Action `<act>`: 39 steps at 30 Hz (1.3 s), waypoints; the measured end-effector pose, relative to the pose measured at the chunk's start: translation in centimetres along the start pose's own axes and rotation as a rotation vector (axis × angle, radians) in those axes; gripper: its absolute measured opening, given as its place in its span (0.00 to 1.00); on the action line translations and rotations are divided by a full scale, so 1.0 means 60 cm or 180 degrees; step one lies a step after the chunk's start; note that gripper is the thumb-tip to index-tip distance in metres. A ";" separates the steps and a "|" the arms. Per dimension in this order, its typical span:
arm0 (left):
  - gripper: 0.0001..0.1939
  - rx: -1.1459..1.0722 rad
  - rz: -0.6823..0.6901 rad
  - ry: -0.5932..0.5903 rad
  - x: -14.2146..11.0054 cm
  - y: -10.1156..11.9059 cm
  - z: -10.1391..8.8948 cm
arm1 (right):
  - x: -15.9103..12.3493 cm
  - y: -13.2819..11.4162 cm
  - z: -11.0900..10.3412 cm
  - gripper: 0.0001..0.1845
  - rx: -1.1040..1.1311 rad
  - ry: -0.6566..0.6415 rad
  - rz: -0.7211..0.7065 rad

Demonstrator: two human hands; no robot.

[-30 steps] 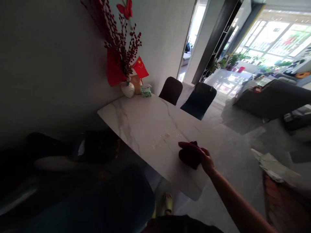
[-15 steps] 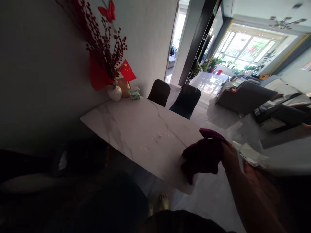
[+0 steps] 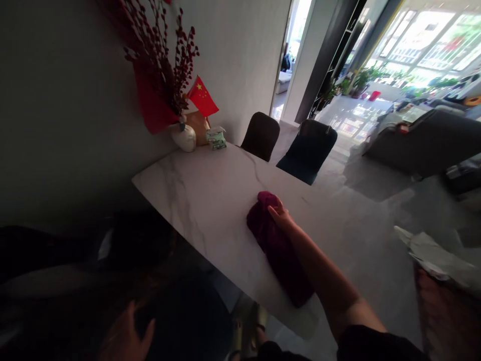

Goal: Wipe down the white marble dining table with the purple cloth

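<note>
A dark purple cloth (image 3: 268, 235) is spread along the pale, marble-patterned table (image 3: 210, 190), its lower end reaching the table's near right part. My right hand (image 3: 281, 215) grips the cloth near its far end and presses it onto the tabletop, thumb and fingers partly sunk in the folds. Low at the left, in shadow and off the table, is my left hand (image 3: 130, 333). Its thumb and a finger stand apart, and I see nothing in it.
A white vase (image 3: 184, 138) with red berry branches, a small red flag (image 3: 205, 98) and a tissue pack (image 3: 216, 139) stand at the table's far left end. Two dark chairs (image 3: 261, 135) line the far side. A grey sofa (image 3: 424, 140) is further back right.
My right hand has brought the cloth left and down onto the table, where white crumbs showed before. My left hand has come into view at the bottom left. The view has shifted slightly.
</note>
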State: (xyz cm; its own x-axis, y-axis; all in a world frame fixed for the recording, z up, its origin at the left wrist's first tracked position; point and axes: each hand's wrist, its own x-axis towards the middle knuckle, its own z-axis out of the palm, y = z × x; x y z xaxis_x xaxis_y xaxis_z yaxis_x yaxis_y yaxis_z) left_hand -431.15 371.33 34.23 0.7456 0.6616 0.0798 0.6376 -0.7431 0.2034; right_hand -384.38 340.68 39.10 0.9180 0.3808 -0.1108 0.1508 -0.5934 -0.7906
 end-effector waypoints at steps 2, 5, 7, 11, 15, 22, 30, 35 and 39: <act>0.38 -0.0193 0.0341 0.0036 0.035 0.042 0.067 | 0.002 0.043 0.021 0.42 -0.0449 -0.0222 -0.0316; 0.33 -0.0313 0.0492 -0.0165 0.114 0.128 0.163 | -0.006 0.102 0.037 0.41 -0.1247 -0.0634 -0.0934; 0.31 -0.0371 0.0466 -0.0287 0.175 0.181 0.213 | 0.004 0.125 0.057 0.42 -0.1601 -0.0825 -0.1220; 0.31 -0.0305 -0.0041 -0.0294 0.271 0.248 0.281 | 0.068 0.138 0.141 0.47 -0.1801 -0.0972 -0.1068; 0.31 -0.0009 -0.0283 -0.0103 0.300 0.270 0.317 | 0.115 0.142 0.235 0.49 -0.1802 -0.0848 -0.0544; 0.31 0.0285 -0.0179 -0.0028 0.301 0.278 0.323 | 0.031 0.132 0.298 0.41 -0.1492 -0.1116 -0.1389; 0.31 0.0329 -0.0173 0.0020 0.309 0.289 0.317 | 0.040 0.298 0.054 0.34 -0.2333 -0.0719 -0.0239; 0.32 0.0336 -0.0162 0.0031 0.308 0.294 0.314 | 0.081 0.340 -0.010 0.35 -0.2620 -0.0236 0.0153; 0.31 0.0346 -0.0171 0.0010 0.308 0.290 0.318 | 0.119 0.229 0.147 0.34 -0.2130 -0.0753 -0.0579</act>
State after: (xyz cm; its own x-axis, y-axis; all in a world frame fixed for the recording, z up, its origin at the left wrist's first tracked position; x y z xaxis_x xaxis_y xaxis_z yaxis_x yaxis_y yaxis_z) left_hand -402.57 368.70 20.63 0.7092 0.7010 0.0746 0.6941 -0.7129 0.1004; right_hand -378.99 341.52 22.16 0.7648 0.6125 -0.1997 0.5545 -0.7836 -0.2800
